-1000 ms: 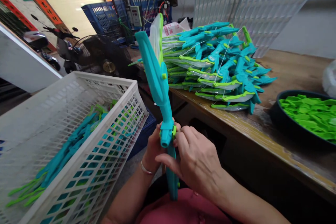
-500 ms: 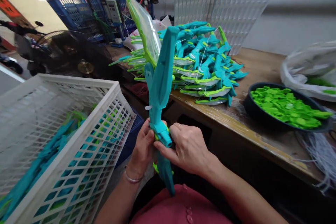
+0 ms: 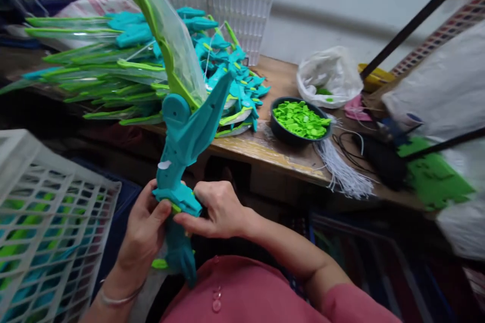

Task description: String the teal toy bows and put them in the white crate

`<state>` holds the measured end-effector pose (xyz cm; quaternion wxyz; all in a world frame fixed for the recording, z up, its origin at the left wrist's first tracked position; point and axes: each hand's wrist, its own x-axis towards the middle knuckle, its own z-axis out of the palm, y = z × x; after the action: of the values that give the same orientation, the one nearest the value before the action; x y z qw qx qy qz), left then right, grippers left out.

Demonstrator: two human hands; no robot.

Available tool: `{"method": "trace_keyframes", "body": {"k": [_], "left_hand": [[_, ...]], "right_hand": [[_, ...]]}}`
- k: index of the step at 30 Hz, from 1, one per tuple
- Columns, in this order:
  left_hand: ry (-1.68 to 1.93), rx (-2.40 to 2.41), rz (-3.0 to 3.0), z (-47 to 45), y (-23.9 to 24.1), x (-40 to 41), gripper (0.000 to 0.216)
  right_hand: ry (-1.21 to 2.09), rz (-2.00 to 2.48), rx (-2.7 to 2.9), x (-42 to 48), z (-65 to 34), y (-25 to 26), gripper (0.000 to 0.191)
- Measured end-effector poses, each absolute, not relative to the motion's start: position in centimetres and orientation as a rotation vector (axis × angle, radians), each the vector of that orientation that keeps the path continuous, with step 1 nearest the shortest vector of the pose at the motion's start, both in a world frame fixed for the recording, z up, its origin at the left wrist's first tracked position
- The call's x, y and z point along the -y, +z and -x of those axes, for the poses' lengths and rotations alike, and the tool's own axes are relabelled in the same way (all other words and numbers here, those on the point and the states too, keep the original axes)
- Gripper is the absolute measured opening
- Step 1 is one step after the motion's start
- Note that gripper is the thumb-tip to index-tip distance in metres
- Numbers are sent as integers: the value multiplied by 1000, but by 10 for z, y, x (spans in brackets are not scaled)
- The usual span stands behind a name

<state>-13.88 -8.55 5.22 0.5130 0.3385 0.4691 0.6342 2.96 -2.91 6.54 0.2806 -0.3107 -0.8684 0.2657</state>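
Note:
A turquoise plastic toy bow [image 3: 176,136] stands tilted in front of me, with a green-edged clear limb [image 3: 166,35] reaching up and left. A white tab sticks out of its side. My left hand [image 3: 146,222] grips it around the middle, thumb on the front. My right hand [image 3: 217,209] is closed at the right side of the same middle part, thumb below and fingers curled; what its fingertips hold is hidden. The lower limb hangs in front of my shirt.
A heap of similar bows [image 3: 94,70] covers the bench's left. To its right are a dark bowl of green plastic pieces [image 3: 301,120], a white plastic bag [image 3: 329,78] and a bundle of white strings [image 3: 343,174]. A white crate [image 3: 56,181] with more turquoise parts stands at lower left.
My view has swung to the right, so bench and crate appear further left. The bow has turned slightly, showing more of its side. Both hands keep hold of its middle.

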Motion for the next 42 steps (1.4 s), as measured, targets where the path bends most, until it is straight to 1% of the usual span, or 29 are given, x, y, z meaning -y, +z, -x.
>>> {"method": "trace_keyframes", "body": {"k": [6, 8, 11, 15, 17, 20, 28, 32, 35, 37, 38, 39, 42], "left_hand": [[1347, -1092, -838, 127, 36, 74, 54], [1226, -1048, -824, 128, 33, 71, 52], [989, -988, -821, 126, 31, 67, 47], [876, -979, -843, 109, 30, 65, 53], [879, -975, -855, 97, 30, 66, 53], [870, -936, -914, 82, 26, 66, 46], [734, -739, -1017, 58, 1, 42, 47], [688, -776, -1200, 51, -4, 25, 39], [655, -843, -1337, 50, -7, 21, 31], [632, -871, -1378, 56, -10, 24, 35], [643, -893, -1385, 62, -11, 25, 38], [675, -926, -1386, 70, -13, 26, 39], [813, -1086, -1346, 99, -12, 24, 31]], "right_hand": [[933, 937, 2270, 28, -62, 66, 45], [968, 930, 2333, 28, -73, 70, 47], [1073, 990, 2371, 33, -88, 69, 56], [1346, 1088, 2238, 50, -106, 56, 57], [1297, 1107, 2225, 59, -114, 48, 56], [1134, 1123, 2270, 68, -125, 41, 55], [1105, 1218, 2204, 71, -155, 37, 52], [1142, 1244, 2126, 66, -160, 22, 49], [1265, 1277, 2032, 63, -165, 8, 49], [1337, 1249, 2076, 57, -176, 2, 49], [1274, 1293, 2121, 50, -185, 1, 48], [1140, 1382, 2154, 41, -197, 2, 44], [538, 1801, 1996, -3, -249, 12, 23]]}}
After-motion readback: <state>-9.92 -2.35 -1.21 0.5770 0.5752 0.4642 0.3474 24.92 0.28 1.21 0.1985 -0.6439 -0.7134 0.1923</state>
